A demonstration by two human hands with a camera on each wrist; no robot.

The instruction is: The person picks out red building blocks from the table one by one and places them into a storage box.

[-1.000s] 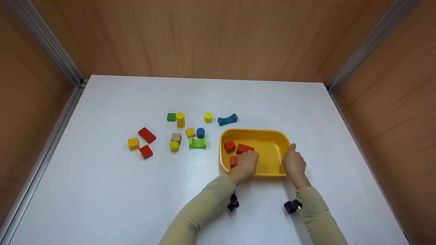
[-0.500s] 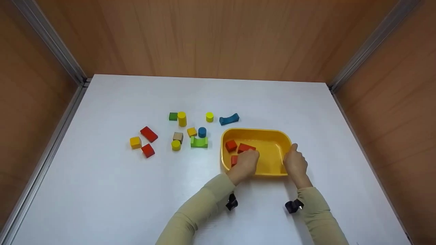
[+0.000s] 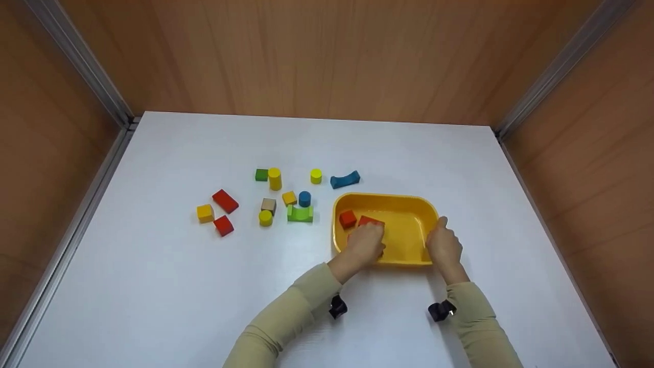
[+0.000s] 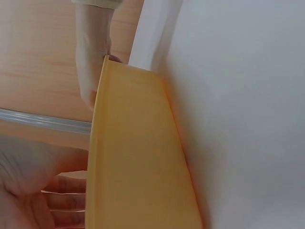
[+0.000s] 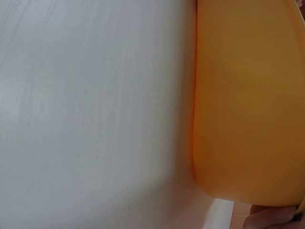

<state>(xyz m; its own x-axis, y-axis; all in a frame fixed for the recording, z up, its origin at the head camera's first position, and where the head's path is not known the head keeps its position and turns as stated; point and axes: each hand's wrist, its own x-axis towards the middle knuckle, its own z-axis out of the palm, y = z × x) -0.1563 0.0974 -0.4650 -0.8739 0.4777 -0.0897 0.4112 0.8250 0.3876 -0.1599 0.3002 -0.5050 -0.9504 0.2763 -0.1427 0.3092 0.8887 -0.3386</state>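
By the right grip (image 3: 443, 249), the right end of the yellow tray (image 3: 406, 231) is clamped, presumably to steady it; the left grip (image 3: 366, 244) is held inside, its fingertips hidden, so whether anything is pinched cannot be told. Beside it red blocks (image 3: 348, 219) are gathered, while mixed blocks (image 3: 300, 213) are spread leftward across the surface (image 3: 168, 286), perhaps for easy reach.

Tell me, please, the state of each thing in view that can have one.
Yellow tray: upright, holding red blocks.
Left hand: inside the tray, grip hidden.
Right hand: grips the tray's right end.
Tall yellow cylinder: standing upright.
Short yellow cylinders: both standing upright.
Blue cylinder: standing upright.
Remaining blocks: loose on the white table.
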